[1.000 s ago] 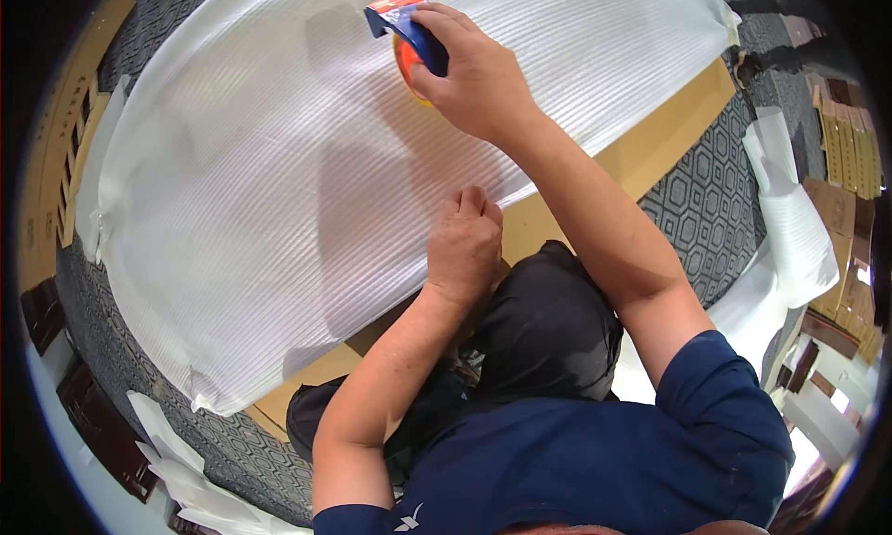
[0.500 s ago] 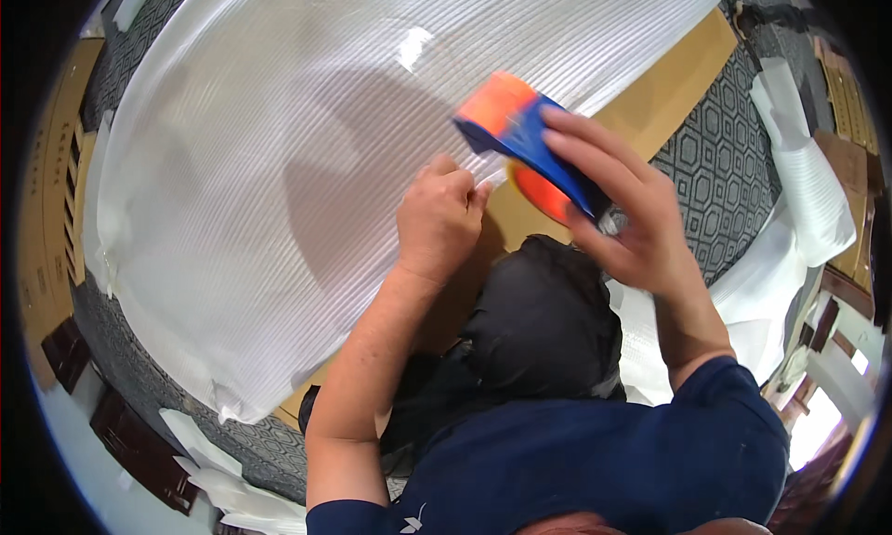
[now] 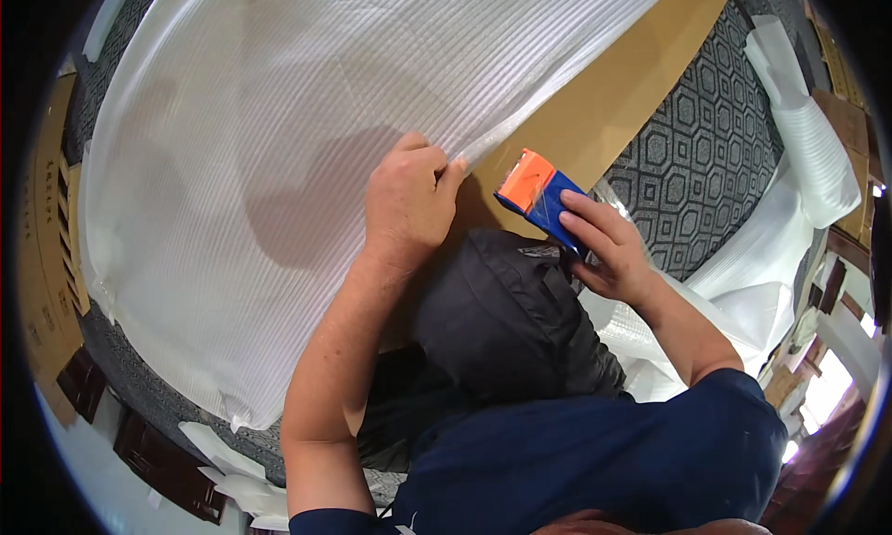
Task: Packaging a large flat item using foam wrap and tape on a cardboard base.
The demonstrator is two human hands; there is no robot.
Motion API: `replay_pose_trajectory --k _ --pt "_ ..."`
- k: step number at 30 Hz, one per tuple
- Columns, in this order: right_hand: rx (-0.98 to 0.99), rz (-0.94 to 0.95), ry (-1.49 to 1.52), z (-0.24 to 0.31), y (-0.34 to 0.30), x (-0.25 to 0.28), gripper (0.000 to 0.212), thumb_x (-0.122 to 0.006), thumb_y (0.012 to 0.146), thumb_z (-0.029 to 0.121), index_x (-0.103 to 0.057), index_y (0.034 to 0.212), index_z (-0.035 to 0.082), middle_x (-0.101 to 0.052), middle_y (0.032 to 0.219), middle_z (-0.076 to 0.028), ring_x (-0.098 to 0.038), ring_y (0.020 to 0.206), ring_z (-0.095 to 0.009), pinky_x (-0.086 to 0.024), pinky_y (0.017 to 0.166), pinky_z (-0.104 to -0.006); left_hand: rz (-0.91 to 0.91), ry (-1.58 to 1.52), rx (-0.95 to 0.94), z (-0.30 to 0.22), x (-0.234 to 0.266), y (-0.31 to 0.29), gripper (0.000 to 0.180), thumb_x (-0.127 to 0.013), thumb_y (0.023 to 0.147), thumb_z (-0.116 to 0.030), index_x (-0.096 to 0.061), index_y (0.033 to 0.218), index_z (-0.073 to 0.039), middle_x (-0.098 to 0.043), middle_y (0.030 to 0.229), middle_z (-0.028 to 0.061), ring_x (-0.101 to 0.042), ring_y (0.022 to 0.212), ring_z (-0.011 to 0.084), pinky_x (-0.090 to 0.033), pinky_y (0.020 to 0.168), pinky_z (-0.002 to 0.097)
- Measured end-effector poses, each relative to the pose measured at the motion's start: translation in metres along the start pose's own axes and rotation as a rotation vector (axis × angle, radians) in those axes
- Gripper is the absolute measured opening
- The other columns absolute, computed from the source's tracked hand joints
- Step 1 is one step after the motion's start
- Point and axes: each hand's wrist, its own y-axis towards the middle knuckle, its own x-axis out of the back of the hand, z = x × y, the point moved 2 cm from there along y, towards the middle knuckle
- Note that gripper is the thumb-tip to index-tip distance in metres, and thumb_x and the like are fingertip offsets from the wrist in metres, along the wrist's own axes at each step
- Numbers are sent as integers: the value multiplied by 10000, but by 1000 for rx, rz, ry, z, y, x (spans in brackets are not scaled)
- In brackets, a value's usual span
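Observation:
A large sheet of white ribbed foam wrap [image 3: 307, 98] covers most of a brown cardboard piece [image 3: 613, 98], whose bare strip shows along the right side. My left hand [image 3: 409, 196] is closed on the foam's edge, pinching it between thumb and fingers. To the right, my right hand [image 3: 609, 247] grips a blue and orange tape dispenser [image 3: 544, 196], held just above my knee and the cardboard. The dispenser's orange end points up and to the left, away from me. Its lower part is hidden by my hand and the dark trousers.
Grey patterned carpet [image 3: 692, 154] lies to the right of the cardboard. Loose white foam [image 3: 808, 163] is bunched farther right. Brown cartons [image 3: 46, 247] stand at the left edge, and foam scraps [image 3: 237, 470] lie at the lower left. My bent knee [image 3: 502, 303] is close under the dispenser.
My right hand has brought the tape dispenser down and nearer to me. My left hand keeps its pinch on the foam edge, and the view has shifted slightly.

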Motion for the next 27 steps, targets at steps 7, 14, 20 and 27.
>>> replay_pose_trajectory --k 7,14,20,27 --pt "28 20 -148 -57 -7 -69 630 -737 859 61 -598 1472 97 -538 1580 -142 -636 1201 -347 -546 984 -411 -67 31 -42 5 -6 -1 303 -723 926 -185 -647 698 0 -581 838 82 -565 657 281 -477 619 426" --pt "156 -150 -278 -95 -3 -124 579 -707 935 116 -568 1497 103 -485 1595 -172 -616 1258 -386 -560 977 -419 -481 385 -492 -5 -25 -10 199 -695 897 -147 -715 1077 -65 -663 1321 89 -642 1115 291 -505 951 439" --pt "38 -119 -296 -96 -15 -128 590 -737 930 147 -572 1494 102 -489 1581 -201 -620 1235 -405 -559 977 -435 -262 612 -781 5 -31 1 502 -558 987 -204 -576 1460 -36 -486 1619 122 -418 1512 291 -295 1263 447" --pt "98 -70 -322 -94 -14 -102 562 -690 962 142 -570 1512 140 -513 1577 -147 -635 1231 -360 -558 980 -400 -248 658 -760 17 -43 6 550 -536 1001 -222 -521 1515 -27 -435 1663 114 -386 1540 276 -291 1276 454"
